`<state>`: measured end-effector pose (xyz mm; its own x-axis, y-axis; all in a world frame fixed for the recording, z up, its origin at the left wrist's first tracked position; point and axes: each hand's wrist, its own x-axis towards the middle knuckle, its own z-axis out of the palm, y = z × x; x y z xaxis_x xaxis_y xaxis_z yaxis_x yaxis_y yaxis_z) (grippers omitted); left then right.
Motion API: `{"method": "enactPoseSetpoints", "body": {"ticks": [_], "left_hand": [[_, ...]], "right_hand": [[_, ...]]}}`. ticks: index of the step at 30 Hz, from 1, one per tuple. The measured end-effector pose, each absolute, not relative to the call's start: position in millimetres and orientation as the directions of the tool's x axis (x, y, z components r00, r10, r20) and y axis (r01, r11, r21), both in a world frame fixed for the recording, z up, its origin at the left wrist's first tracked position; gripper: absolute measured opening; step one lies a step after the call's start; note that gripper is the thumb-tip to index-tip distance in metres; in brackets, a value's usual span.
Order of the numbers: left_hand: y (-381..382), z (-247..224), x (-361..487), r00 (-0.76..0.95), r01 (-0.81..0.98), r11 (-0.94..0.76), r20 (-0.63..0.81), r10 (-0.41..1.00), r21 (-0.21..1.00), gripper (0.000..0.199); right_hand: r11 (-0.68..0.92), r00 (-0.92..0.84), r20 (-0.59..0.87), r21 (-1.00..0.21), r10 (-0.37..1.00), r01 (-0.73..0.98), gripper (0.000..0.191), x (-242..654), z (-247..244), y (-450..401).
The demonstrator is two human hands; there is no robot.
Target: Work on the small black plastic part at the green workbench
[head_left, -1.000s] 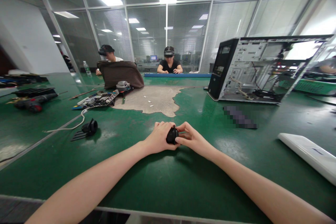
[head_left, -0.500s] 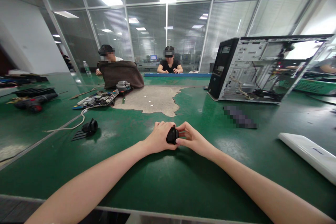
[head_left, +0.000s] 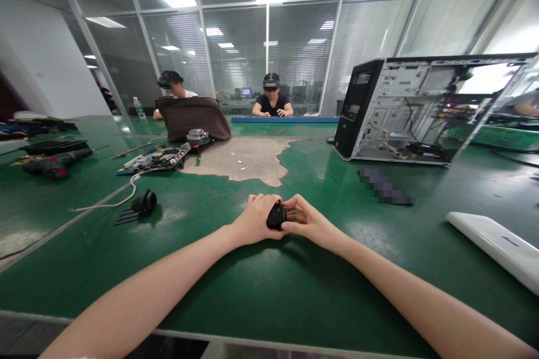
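Observation:
Both hands meet over the green tabletop (head_left: 252,286), near the middle of the view. My left hand (head_left: 256,219) is wrapped round a small black part (head_left: 275,216), and its fingers cover the far side of it. From the right, my right hand (head_left: 306,221) pinches the part's right edge between thumb and fingertips. What exactly the part is cannot be made out. Another black part with several prongs (head_left: 144,202) lies to the left of my hands.
An open computer case (head_left: 396,112) stands at the right, with a white slab (head_left: 497,244) nearer. At the left lie a circuit board (head_left: 158,161), a pale cable (head_left: 126,196) and a power drill (head_left: 56,165). Two people (head_left: 273,104) sit across the table.

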<state>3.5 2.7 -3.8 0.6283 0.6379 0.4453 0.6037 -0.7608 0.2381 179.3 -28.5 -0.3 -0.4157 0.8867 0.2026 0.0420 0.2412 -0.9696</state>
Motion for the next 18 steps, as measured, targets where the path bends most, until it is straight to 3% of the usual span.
{"method": "enactPoseSetpoints", "body": {"ticks": [9,18], "left_hand": [[2.4,-2.5,4.5,0.631,0.588,-0.772,0.459,0.625,0.242,0.057],[2.7,-3.6,4.2,0.627,0.609,-0.756,0.437,0.645,0.241,0.056]], "right_hand": [[0.249,-0.305,0.207,-0.963,0.929,0.103,0.030,176.4,-2.5,-23.9],[0.247,-0.436,0.209,-0.968,0.875,0.032,0.033,180.1,2.6,-29.4]]}}
